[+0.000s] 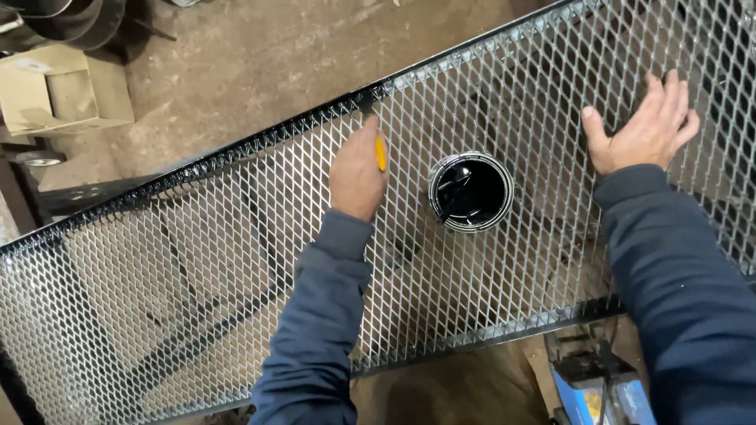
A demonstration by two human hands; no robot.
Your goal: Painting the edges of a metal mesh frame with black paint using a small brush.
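Left hand clenched around a yellow-handled brush, tip up against the black frame edge of the mesh panel. Right hand released, fingers spread flat on the mesh near its far end. Open can of black paint between both hands, on the mesh or beneath it, hard to tell.

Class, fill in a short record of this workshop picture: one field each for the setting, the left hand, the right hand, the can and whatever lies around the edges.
setting: metal mesh panel in a black frame, lying over a dirt floor
left hand: closed around a yellow-handled tool at the panel's far edge
right hand: open, flat on the mesh
can: open, round, black inside, on the mesh between the hands
around: cardboard box top left; blue object at the bottom right
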